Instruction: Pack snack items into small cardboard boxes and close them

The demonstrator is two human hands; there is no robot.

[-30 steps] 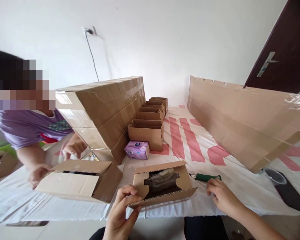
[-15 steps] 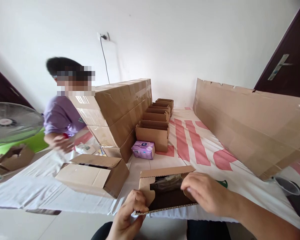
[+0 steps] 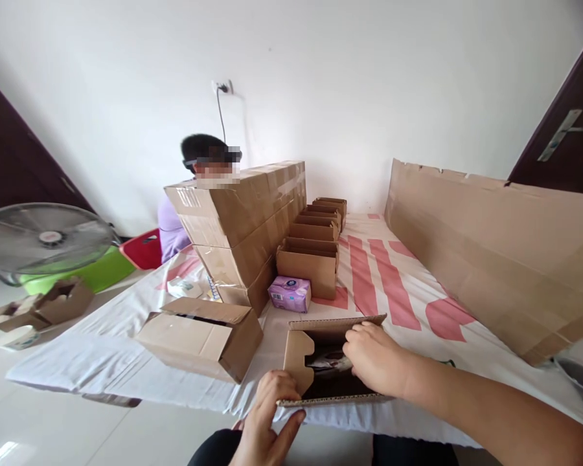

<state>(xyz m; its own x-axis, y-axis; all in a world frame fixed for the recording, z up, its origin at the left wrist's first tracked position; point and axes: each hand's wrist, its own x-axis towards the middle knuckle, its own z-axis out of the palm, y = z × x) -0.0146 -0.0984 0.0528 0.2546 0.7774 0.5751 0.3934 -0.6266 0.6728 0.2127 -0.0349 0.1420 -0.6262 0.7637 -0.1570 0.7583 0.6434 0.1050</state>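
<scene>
At the table's near edge stands an open cardboard box (image 3: 298, 356), its mouth turned up toward me. My left hand (image 3: 274, 408) grips the near left corner, with the thumb below the rim. Over the right part of the opening, my right hand (image 3: 376, 359) has its fingers curled down into the box; what the fingertips hold, if anything, is hidden. A shiny, crumpled-looking item (image 3: 328, 361) shows inside, partly covered by that hand. Beyond the box lies a purple tissue pack (image 3: 290, 294). To the left sits another carton (image 3: 194, 333) with its top flaps partly folded.
Taped cartons (image 3: 247, 220) are stacked like a wall, with several open boxes (image 3: 315, 252) lined up alongside. A tall cardboard panel (image 3: 480, 252) stands on the right. Behind the stack sits a co-worker (image 3: 172, 226). A fan (image 3: 51, 236) is at far left.
My view has shifted left, so things sit further right. My right fingers have gone deeper into the box and across its opening. The co-worker has moved behind the carton stack, uncovering a red chair.
</scene>
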